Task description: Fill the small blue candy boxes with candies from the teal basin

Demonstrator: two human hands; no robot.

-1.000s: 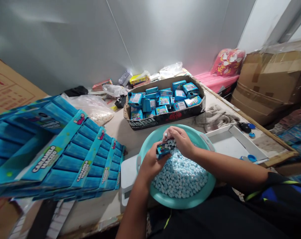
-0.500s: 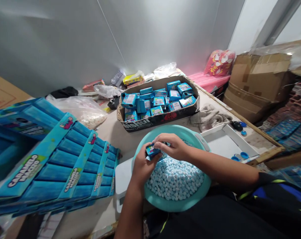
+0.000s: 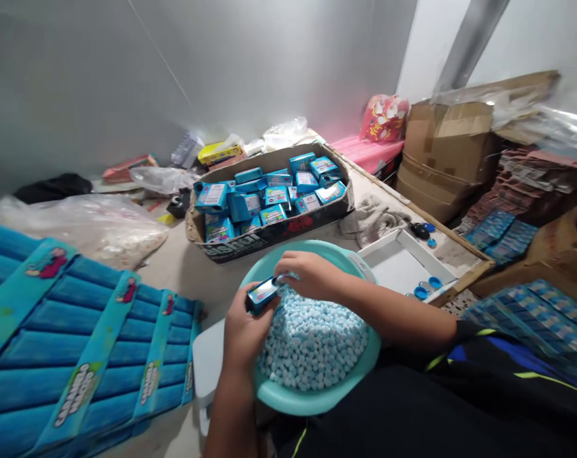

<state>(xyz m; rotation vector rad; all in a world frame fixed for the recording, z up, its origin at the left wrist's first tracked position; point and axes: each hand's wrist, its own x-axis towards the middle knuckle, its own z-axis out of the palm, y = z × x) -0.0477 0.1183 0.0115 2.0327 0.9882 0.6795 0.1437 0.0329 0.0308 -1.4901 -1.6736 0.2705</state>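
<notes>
Two bare hands meet above a turquoise basin [image 3: 312,406], the left hand [image 3: 243,334] pinching a small blue box [image 3: 262,294] between thumb and fingers. The fingers of the right hand [image 3: 310,275] bunch together at the box's far end; whether they grip anything cannot be told. The box hangs over the basin's left side, its long axis slanting gently from lower left to upper right, one end toward the right hand; its print is too small to read. Below lie pale blue and white candies [image 3: 317,346]. Behind the basin, similar blue boxes [image 3: 275,196] lie at mixed angles in a dark open carton [image 3: 288,230], its large white front lettering only partly legible. At left, large blue packs [image 3: 92,337] carry green-backed lettering, apparently "CARAMELO MACRO," beside a red figure. A white tray [image 3: 381,262] holding blue caps [image 3: 420,293] sits at right, near a crumpled gray cloth [image 3: 376,218].
</notes>
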